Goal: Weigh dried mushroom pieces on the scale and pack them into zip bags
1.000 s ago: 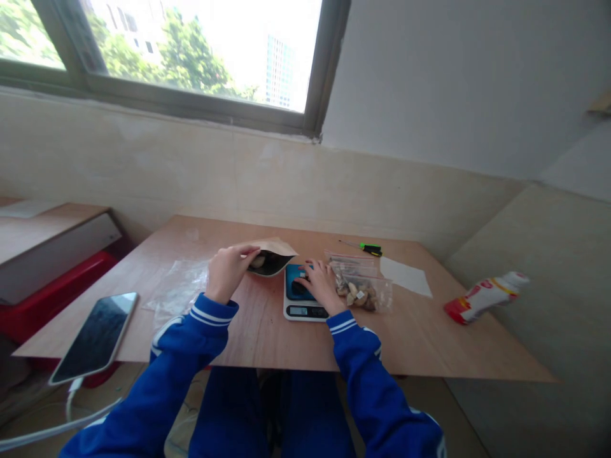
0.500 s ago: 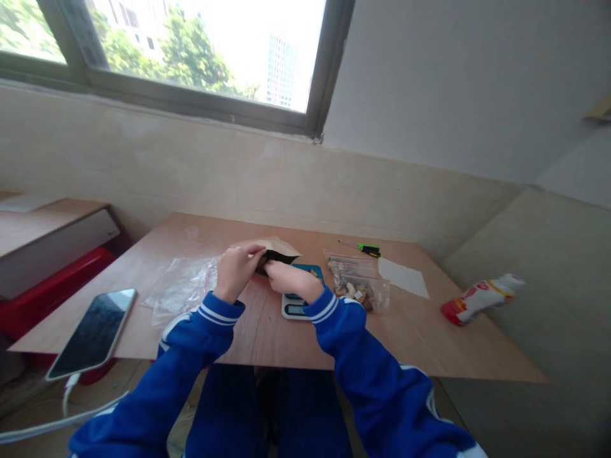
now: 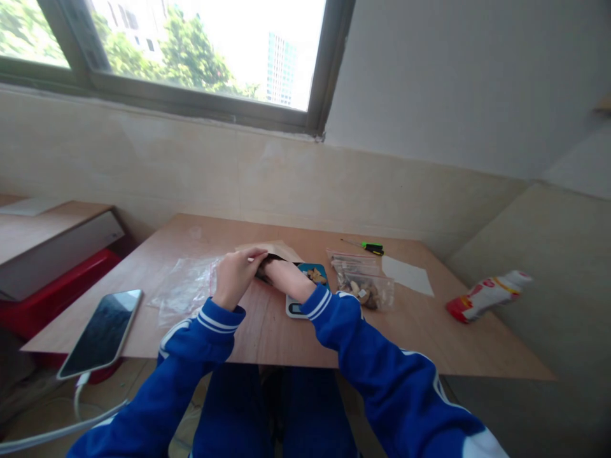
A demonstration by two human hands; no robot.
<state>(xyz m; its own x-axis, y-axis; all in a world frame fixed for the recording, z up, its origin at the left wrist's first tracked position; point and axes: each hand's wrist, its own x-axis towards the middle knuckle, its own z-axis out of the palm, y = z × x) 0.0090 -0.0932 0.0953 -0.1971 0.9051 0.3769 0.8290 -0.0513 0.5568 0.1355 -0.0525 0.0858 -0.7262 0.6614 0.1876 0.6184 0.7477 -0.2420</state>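
A brown paper bag [image 3: 267, 248] with a dark inside lies tilted toward me on the table. My left hand [image 3: 237, 272] pinches the rim of its mouth. Deep in the opening is my right hand [image 3: 285, 277]; its fingers are hidden inside the bag, and only the back of the hand and the wrist show. Under and beside my right wrist sits a small kitchen scale [image 3: 294, 308] with a blue top, bearing some brownish dried pieces [image 3: 316, 275]. To its right are zip bags of dried mushroom-like pieces [image 3: 365, 292].
Clear plastic bags [image 3: 184, 289] lie on the left of the table, near a phone [image 3: 101, 334] on a white cable. At the right are a green-handled screwdriver [image 3: 372, 247], a white paper sheet [image 3: 408, 275] and a red-and-white bottle [image 3: 487, 296].
My right hand has pushed deeper into the bag, so its fingers no longer show. More of the scale's top and the pieces on it can be seen. The left hand keeps its pinch.
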